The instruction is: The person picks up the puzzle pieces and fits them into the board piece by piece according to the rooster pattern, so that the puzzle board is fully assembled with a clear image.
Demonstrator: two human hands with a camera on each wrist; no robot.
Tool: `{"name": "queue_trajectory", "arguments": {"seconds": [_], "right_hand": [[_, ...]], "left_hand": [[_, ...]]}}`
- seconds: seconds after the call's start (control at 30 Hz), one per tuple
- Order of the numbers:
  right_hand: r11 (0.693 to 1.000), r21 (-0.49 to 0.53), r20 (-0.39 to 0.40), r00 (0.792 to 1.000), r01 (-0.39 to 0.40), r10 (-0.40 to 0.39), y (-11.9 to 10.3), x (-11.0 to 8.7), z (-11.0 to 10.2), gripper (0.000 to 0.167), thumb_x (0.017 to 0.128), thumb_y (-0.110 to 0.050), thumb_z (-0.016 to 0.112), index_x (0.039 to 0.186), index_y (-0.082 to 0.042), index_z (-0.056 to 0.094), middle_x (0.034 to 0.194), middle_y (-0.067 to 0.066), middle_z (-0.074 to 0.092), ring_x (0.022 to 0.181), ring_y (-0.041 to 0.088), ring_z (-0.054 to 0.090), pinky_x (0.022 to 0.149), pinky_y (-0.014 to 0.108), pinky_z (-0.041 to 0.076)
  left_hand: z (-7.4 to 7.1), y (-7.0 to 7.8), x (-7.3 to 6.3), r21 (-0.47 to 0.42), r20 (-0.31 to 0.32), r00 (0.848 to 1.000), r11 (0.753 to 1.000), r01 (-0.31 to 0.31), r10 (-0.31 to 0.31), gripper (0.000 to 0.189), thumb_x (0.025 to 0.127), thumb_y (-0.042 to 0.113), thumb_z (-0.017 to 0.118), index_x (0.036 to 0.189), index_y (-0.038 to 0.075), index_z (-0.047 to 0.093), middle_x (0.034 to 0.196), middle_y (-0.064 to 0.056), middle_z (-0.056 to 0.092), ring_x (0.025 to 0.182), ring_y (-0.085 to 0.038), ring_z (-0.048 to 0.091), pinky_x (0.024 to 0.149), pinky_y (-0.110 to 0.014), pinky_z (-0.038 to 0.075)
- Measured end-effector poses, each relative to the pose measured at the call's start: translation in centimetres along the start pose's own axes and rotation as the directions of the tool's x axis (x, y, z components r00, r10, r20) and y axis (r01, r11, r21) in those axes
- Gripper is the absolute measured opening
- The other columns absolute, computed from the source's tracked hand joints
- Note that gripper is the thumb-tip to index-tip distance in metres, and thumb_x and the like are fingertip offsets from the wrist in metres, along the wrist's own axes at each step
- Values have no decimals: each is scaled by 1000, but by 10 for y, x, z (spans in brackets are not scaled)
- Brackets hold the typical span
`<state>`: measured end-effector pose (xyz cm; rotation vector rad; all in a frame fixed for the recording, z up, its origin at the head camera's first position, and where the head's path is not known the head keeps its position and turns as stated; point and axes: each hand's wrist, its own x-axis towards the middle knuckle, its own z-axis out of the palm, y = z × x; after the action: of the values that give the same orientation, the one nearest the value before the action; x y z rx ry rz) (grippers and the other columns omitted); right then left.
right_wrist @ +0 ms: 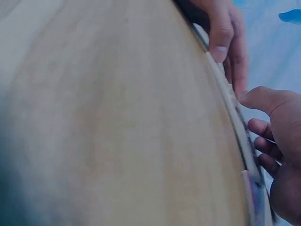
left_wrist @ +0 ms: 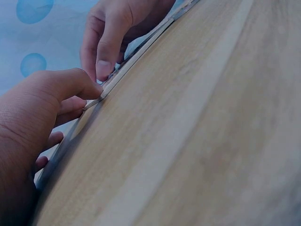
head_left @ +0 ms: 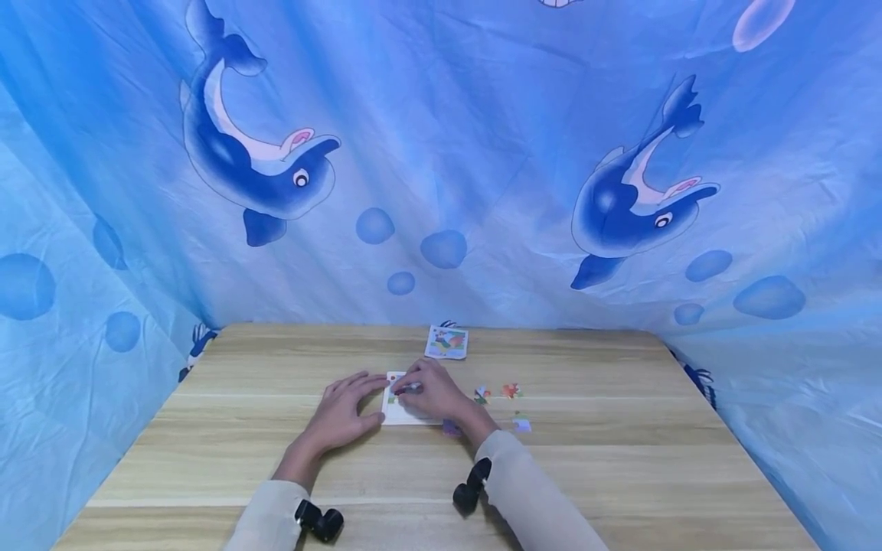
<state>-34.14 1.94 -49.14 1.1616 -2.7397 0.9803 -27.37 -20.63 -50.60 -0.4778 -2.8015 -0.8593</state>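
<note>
A small white puzzle board (head_left: 406,418) lies flat on the table with a few coloured parts showing at its upper left. My left hand (head_left: 344,412) rests at the board's left edge, thumb at the near corner and fingertips at the far one, fingers mostly straight. Over the board, my right hand (head_left: 436,392) pinches a small puzzle piece (head_left: 412,388) between thumb and fingers, low against the surface. Most of that piece is hidden by the fingers. In the left wrist view, the right thumb (left_wrist: 104,68) points down at the board's edge.
A picture card (head_left: 446,344) lies beyond the board on the wooden table (head_left: 586,474). Right of the board are loose pieces: a green-and-white one (head_left: 481,394), an orange one (head_left: 511,391) and a pale purple one (head_left: 521,424). A purple piece (head_left: 451,428) lies beside the right wrist.
</note>
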Motion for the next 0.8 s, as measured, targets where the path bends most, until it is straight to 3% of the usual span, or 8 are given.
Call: {"name": "queue_trajectory", "arguments": {"seconds": [0.13,0.23,0.3,0.47,0.57,0.7,0.8], "right_hand": [[991,128,14,999,-41,40,1,-4,-7,22,93,-17,74,114,-17,80,114,2,68,108,20,62,90,27,52],[983,178,0,999,-48,49,2,-8,-14,22,95,-16,71,116,-15,79,117,2,69,112,24,64,95,34,55],[985,165,-17,998,-53,57,3,-11,-20,21,97,-19,70,116,-17,78,121,-1,69,120,24,63,102,39,54],[980,185,-50,995,-80,90,16,-28,-37,20,98,-21,70,116,-18,77,124,-3,68,122,26,62,103,49,54],[968,222,-79,988,-113,134,29,-42,-47,21,95,-19,72,115,-15,77,128,2,68,128,28,60,109,53,50],[964,226,-126,977,-140,172,47,-63,-59,21,92,-16,76,113,-12,77,123,5,70,124,28,62,110,52,51],[967,201,-150,971,-154,186,58,-78,-68,20,90,-15,78,110,-12,78,116,1,72,114,24,66,102,44,56]], "left_hand": [[2,0,0,2,9,1000,1000,10,-10,60,87,33,73,145,23,61,154,0,56,151,-37,40,119,-71,24],[3,0,0,2,6,1000,1000,17,-17,60,87,33,73,145,23,61,154,0,56,152,-37,40,120,-71,23],[3,1,0,1,7,1000,1000,20,-20,60,87,33,73,145,22,61,154,0,56,152,-37,39,120,-71,23],[2,1,1,-5,8,1000,1000,26,-26,61,86,32,73,145,22,61,155,-1,55,152,-38,38,120,-70,22],[3,1,1,-3,7,1000,1000,28,-28,61,86,33,73,145,22,61,156,-1,55,152,-37,38,121,-70,22],[3,0,1,0,4,1000,1000,26,-26,61,87,33,73,145,22,61,155,-1,55,152,-37,39,121,-70,22],[4,-1,1,2,3,1000,1000,24,-24,61,87,34,73,145,22,61,155,-1,56,152,-37,39,120,-70,23]]}}
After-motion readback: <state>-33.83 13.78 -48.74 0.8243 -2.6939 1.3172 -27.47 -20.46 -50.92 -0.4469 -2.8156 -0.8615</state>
